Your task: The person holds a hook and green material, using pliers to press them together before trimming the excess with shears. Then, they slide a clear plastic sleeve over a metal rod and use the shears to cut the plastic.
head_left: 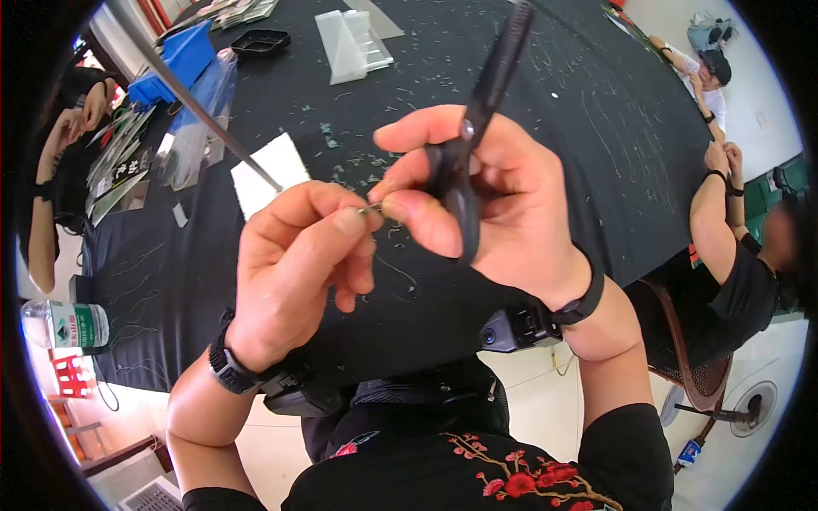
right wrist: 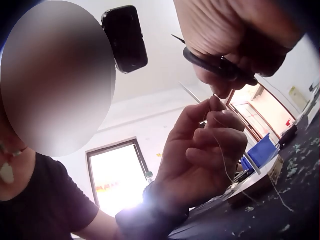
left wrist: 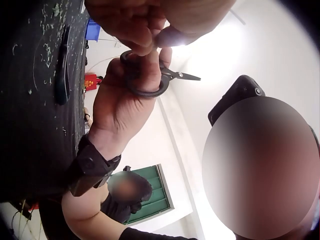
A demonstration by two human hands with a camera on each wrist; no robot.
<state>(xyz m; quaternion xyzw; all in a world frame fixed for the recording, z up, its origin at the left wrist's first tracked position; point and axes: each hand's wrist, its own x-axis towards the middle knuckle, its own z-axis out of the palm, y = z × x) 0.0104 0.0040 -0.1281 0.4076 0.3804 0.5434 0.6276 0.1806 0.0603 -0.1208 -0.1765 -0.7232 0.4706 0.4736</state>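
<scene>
Black scissors (head_left: pixel 468 132) lie nearest the camera, blades upward, their handles looped round the fingers of the right hand (head_left: pixel 515 200), whose thumb and finger also come together at a fine strand (head_left: pixel 371 208); the left hand (head_left: pixel 294 251) pinches this strand, which sits between the two sets of fingertips. A metal rod (head_left: pixel 204 112) slants toward a white block (head_left: pixel 285 157) just beyond the left hand, bounding that side, whereas scrap-strewn black cloth (head_left: pixel 626 200) spreads rightward of the right hand, both forearms crossing its near edge.
</scene>
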